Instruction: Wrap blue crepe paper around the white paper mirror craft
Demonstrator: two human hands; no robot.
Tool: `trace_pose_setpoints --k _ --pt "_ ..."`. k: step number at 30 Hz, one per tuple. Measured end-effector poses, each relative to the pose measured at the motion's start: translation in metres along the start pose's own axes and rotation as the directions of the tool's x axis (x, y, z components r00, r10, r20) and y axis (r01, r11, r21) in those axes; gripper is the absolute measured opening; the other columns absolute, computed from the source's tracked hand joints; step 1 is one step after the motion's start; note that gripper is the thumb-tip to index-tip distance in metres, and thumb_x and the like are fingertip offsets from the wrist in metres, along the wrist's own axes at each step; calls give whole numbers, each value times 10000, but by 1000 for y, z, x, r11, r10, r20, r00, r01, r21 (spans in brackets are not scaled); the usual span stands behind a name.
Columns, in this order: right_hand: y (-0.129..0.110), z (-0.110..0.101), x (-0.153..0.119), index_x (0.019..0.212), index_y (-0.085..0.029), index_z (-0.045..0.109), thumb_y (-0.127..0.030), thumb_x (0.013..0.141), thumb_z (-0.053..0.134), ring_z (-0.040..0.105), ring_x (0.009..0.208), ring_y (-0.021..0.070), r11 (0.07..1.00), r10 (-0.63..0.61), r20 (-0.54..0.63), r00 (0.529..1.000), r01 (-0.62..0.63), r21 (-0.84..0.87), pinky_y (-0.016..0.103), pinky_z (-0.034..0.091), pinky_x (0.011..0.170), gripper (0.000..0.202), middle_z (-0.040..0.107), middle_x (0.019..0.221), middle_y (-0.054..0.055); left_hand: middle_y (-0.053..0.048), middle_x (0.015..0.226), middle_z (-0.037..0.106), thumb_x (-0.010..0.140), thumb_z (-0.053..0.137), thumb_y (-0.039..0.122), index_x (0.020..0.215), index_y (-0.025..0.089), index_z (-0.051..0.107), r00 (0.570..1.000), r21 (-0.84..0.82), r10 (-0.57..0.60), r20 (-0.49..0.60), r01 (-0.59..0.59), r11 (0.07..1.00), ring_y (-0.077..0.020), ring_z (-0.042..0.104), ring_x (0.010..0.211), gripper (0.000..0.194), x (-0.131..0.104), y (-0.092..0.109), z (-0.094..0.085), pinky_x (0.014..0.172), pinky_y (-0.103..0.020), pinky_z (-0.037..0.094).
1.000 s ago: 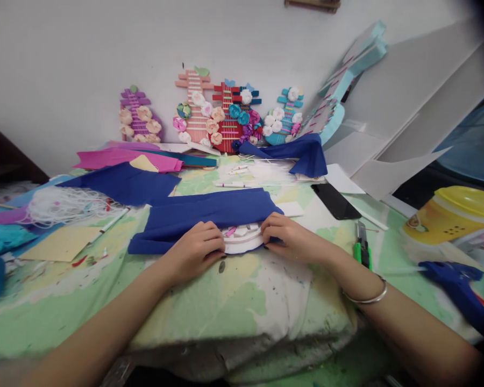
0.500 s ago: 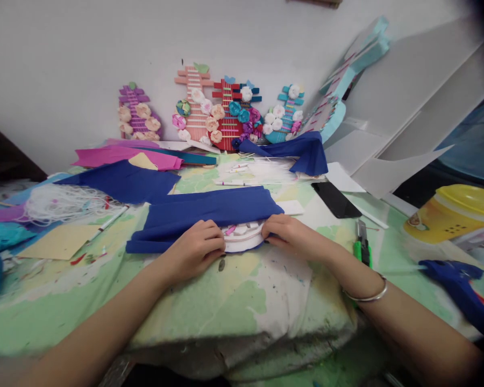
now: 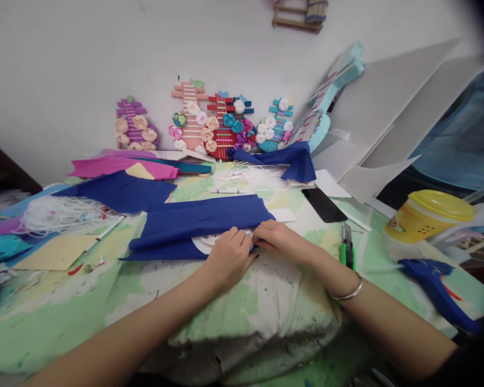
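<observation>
A dark blue sheet (image 3: pixel 201 212), which looks like crepe paper, lies across the table in front of me, partly over and partly under a white curved foam piece (image 3: pixel 201 244). My left hand (image 3: pixel 232 258) is closed at the piece's near edge, covering much of it. Close beside it, my right hand (image 3: pixel 280 239) pinches the sheet at the piece's right end. The fingertips of both hands almost meet, and what lies right under them is hidden. A white strip (image 3: pixel 283 215) sticks out past the sheet on the right.
Right of my hands are a black phone (image 3: pixel 324 205), a green box cutter (image 3: pixel 347 250), a blue glue gun (image 3: pixel 435 290) and a yellow-lidded tub (image 3: pixel 431 217). White string (image 3: pixel 64 212) lies left. Several flower-decorated guitar shapes (image 3: pixel 189 115) lean against the wall.
My left hand has slid right along the white piece's edge, up to my right hand, baring the piece's left end. The camera view has shifted slightly.
</observation>
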State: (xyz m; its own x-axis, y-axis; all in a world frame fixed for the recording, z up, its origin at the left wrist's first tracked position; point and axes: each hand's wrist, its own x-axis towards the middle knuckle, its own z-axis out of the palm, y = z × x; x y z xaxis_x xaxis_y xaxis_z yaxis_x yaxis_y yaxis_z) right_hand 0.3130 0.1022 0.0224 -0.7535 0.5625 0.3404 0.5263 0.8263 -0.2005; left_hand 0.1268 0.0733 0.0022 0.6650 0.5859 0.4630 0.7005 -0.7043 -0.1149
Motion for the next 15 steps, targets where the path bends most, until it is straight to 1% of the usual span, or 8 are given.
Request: trace_pose_setpoints --k 2,4,7,9,11,12,13,15 --pt "1 2 0 825 -147 609 -99 869 490 557 741 176 1000 -9 -7 1000 9 -6 288 421 690 136 629 770 69 -85 753 553 874 525 208 809 125 550 999 15 14 -44 -14 1000 -226 479 721 108 2 1 6 636 -354 406" --pt "1 2 0 825 -152 617 -88 847 517 568 750 174 1000 0 -9 1000 0 22 288 430 700 121 640 774 62 -77 753 555 894 489 176 816 130 548 996 -5 36 -83 -36 999 -217 480 715 108 1 -1 10 630 -345 404" --pt "-1 -9 0 851 -161 634 -104 786 615 595 789 176 995 28 8 1000 -29 91 291 452 729 89 664 818 55 -66 745 551 915 449 168 803 141 545 989 -32 81 -124 -85 996 -207 478 705 151 -4 -5 10 618 -331 395" --pt "-7 -26 -3 884 -171 638 -154 776 654 607 830 184 993 44 -2 999 -44 114 299 464 748 111 672 871 58 -63 739 546 920 439 171 773 145 538 983 -37 122 -137 -128 991 -202 472 699 179 -8 -7 7 608 -323 383" --pt "-18 -50 -12 919 -188 632 -216 817 628 613 865 188 991 82 -64 995 -75 109 308 470 770 106 673 917 59 -59 730 540 919 444 179 745 146 527 974 -56 170 -152 -181 982 -194 462 692 195 -15 -10 1 604 -312 371" --pt "-26 -63 -19 934 -198 628 -245 842 602 617 873 190 989 121 -111 986 -110 96 310 472 775 106 673 930 57 -56 724 537 920 445 182 736 146 523 967 -71 201 -158 -214 974 -187 458 691 203 -19 -10 -2 608 -306 368" --pt "-35 -75 -28 951 -209 624 -268 858 581 621 880 192 984 176 -166 970 -166 70 314 473 782 118 674 948 55 -50 715 532 923 440 182 729 146 521 958 -83 236 -161 -251 964 -181 454 689 213 -24 -11 -7 613 -300 366" --pt "-55 -95 -54 965 -230 624 -317 867 557 633 856 207 944 313 -277 909 -329 -14 324 481 742 147 678 942 54 -41 702 523 930 430 182 722 151 522 941 -97 302 -152 -318 943 -170 448 689 230 -36 -12 -17 629 -291 367"
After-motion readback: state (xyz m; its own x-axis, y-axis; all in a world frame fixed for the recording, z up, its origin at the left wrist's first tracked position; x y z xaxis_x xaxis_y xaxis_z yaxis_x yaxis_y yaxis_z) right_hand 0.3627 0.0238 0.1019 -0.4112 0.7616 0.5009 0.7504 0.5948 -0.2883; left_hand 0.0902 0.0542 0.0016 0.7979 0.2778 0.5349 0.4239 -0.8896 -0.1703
